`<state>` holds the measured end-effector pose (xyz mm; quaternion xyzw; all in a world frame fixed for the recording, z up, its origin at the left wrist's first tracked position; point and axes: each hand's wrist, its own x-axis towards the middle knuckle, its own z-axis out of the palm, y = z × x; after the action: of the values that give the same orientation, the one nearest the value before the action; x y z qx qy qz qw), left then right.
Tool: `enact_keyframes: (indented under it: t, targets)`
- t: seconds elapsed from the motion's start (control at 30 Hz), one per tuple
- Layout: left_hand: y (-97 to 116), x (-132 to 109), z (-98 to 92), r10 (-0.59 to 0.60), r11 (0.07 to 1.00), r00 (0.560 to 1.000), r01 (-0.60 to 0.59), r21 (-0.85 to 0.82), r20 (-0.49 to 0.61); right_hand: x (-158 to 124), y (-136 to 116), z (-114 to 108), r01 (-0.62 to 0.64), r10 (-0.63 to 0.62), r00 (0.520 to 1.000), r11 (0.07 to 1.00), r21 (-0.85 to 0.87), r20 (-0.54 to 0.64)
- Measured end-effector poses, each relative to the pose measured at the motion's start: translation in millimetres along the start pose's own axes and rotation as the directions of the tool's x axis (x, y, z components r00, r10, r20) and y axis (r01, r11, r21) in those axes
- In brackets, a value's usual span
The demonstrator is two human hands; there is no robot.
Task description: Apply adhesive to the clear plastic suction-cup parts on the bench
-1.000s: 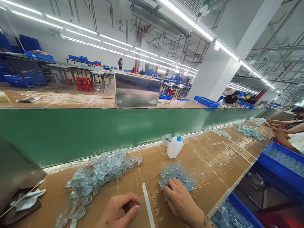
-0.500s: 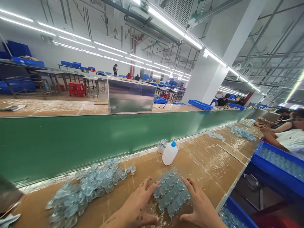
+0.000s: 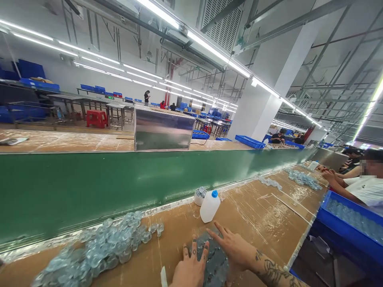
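Observation:
A block of clear, bluish pieces set in close rows [image 3: 216, 265] lies on the brown work surface at the bottom centre. My left hand [image 3: 193, 265] rests on its left edge, fingers spread and pointing away from me. From the right, my right hand [image 3: 231, 247] reaches over the block's upper right side with its fingers apart; its thumb is partly hidden. A loose heap of similar clear pieces [image 3: 101, 247] is to the left. Just beyond my hands stands a white bottle with a blue cap [image 3: 210, 208], beside a small round tub of clear pieces [image 3: 200, 195].
A green conveyor belt [image 3: 104, 183] runs behind the work surface. Blue crates [image 3: 350, 217] stand at the right, near a seated person in white [image 3: 363, 189]. More clear pieces [image 3: 303, 178] lie farther along. A thin white strip [image 3: 163, 277] is left of my left hand.
Both hands have moved onto the block from its sides, the right forearm now coming in from the right. The view has shifted, and the block appears lower in it.

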<state>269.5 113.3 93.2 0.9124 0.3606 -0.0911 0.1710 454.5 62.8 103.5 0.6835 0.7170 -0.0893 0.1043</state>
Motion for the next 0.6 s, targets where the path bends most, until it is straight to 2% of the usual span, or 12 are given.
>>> enact_keyframes:
  t: [0.1, 0.23, 0.47, 0.6]
  targets:
    - [5, 7, 10.5, -0.011, 1.000, 0.999, 0.010, -0.027, -0.042, 10, 10, 16, 0.055, -0.055, 0.997, 0.998, -0.005, -0.047]
    - [14, 13, 11.8, -0.060, 0.997, 0.998, 0.059, -0.052, -0.027, 14, 19, 33, 0.081, -0.077, 0.996, 0.995, 0.066, -0.049]
    - [26, 10, 16.8, -0.132, 0.990, 0.988, 0.126, -0.070, -0.084, 13, 13, 30, 0.073, -0.067, 0.997, 0.979, 0.191, -0.038]
    - [27, 7, 22.8, -0.141, 0.985, 0.983, 0.128, -0.112, -0.117, 17, 11, 26, 0.025, -0.046, 0.992, 0.984, 0.175, 0.114]
